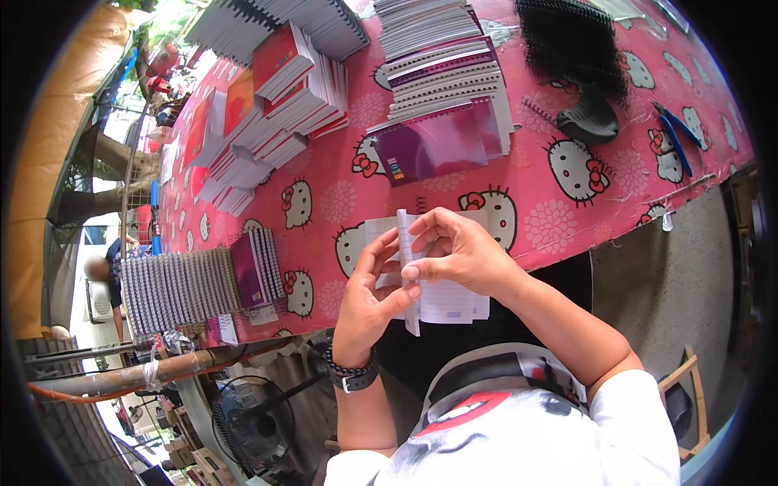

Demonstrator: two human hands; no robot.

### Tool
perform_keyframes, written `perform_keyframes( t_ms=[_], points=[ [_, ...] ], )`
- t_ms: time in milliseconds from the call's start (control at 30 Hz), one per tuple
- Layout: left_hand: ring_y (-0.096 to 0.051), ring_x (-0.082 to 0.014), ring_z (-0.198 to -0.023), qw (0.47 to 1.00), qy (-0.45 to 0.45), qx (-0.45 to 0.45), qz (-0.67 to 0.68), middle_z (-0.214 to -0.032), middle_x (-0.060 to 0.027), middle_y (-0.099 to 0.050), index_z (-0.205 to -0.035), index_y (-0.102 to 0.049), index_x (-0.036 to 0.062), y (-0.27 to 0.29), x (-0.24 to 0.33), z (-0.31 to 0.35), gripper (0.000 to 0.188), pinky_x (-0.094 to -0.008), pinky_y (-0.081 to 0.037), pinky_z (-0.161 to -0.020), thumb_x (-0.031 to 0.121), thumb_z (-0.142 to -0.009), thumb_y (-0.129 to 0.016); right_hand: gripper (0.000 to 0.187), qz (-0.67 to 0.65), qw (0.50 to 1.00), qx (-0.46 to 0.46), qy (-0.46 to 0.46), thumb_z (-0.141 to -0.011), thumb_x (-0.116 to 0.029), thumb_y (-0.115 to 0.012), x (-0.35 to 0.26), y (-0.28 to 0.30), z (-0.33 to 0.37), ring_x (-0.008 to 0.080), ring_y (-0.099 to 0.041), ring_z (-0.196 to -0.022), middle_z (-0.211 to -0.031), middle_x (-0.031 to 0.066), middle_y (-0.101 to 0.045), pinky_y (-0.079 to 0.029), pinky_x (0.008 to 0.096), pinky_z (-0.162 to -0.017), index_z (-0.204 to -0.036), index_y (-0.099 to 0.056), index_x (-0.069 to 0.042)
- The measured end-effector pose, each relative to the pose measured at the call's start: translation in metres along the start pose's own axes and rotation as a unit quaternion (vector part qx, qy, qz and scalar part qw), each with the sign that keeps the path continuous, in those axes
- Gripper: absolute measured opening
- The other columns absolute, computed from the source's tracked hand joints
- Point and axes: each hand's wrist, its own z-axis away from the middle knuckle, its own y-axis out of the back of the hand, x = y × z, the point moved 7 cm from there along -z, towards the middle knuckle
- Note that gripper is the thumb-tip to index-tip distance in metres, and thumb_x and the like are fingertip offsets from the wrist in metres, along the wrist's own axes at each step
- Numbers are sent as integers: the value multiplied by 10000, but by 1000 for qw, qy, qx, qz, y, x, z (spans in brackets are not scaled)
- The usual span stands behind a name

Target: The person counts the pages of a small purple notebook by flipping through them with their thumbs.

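Near the table's front edge, a small notebook (456, 298) with lined white pages lies spread open, its middle standing up as a narrow upright strip between my hands. My left hand (369, 301), with a dark band at the wrist, pinches this strip from the left. From the right, my right hand (468, 253) closes its thumb and fingers on the same strip. A short dark coil shows just beyond the notebook's top. Farther off, a stack of purple-covered notebooks (438, 146) with punched edges lies beside loose punched pages.
Red-covered books (279, 69) pile up at the far left. A row of wire-bound notebooks (180, 285) stands at the left edge. Black coils (571, 44), a black rounded object (589, 116) and blue-handled pliers (679, 138) lie right. A fan (253, 417) stands below the table.
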Motion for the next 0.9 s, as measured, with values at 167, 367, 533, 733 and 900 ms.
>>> perform_keyframes(
  t_ms=[167, 367, 533, 733, 900],
  points=[
    [-500, -157, -1048, 1000, -17, -10, 4, -1259, -115, -462, -1332, -339, 5, 1, -1, -1, 709, -327, -454, -879, 92, -717, -681, 580, 1, 1000, 7, 5, -652, -308, -823, 2, 0, -1, 127, -572, -772, -849, 79, -585, -486, 263, -659, -1033, -531, 17],
    [-482, -176, -1081, 999, -18, -8, 38, -1260, -122, -453, -1335, -319, -13, 3, -3, 0, 720, -336, -425, -911, 115, -724, -679, 557, 64, 998, 10, 0, -693, -243, -801, -1, -2, -1, 92, -562, -747, -872, 57, -562, -480, 228, -603, -1083, -495, 12],
    [-470, -198, -1116, 999, -16, -10, 36, -1272, -126, -443, -1341, -306, -13, 2, -3, 0, 735, -359, -400, -945, 136, -727, -683, 584, 85, 996, 15, -3, -677, -288, -810, -4, -2, 0, 92, -555, -725, -862, 57, -563, -470, 229, -585, -1074, -502, 10],
    [-444, -215, -1163, 999, -16, -7, 48, -1289, -132, -425, -1344, -298, -19, 4, -8, 0, 767, -376, -372, -974, 172, -718, -699, 589, 85, 996, 26, 1, -654, -360, -809, -3, 0, 1, 175, -588, -783, -855, 109, -599, -480, 307, -694, -1023, -543, 14],
    [-429, -221, -1179, 999, -13, -5, 47, -1297, -133, -415, -1343, -297, -24, 5, -9, 0, 785, -380, -346, -991, 207, -712, -703, 583, 91, 995, 29, 7, -658, -363, -804, -1, 1, 0, 177, -586, -777, -855, 108, -599, -480, 310, -704, -1020, -544, 12]
  ],
)
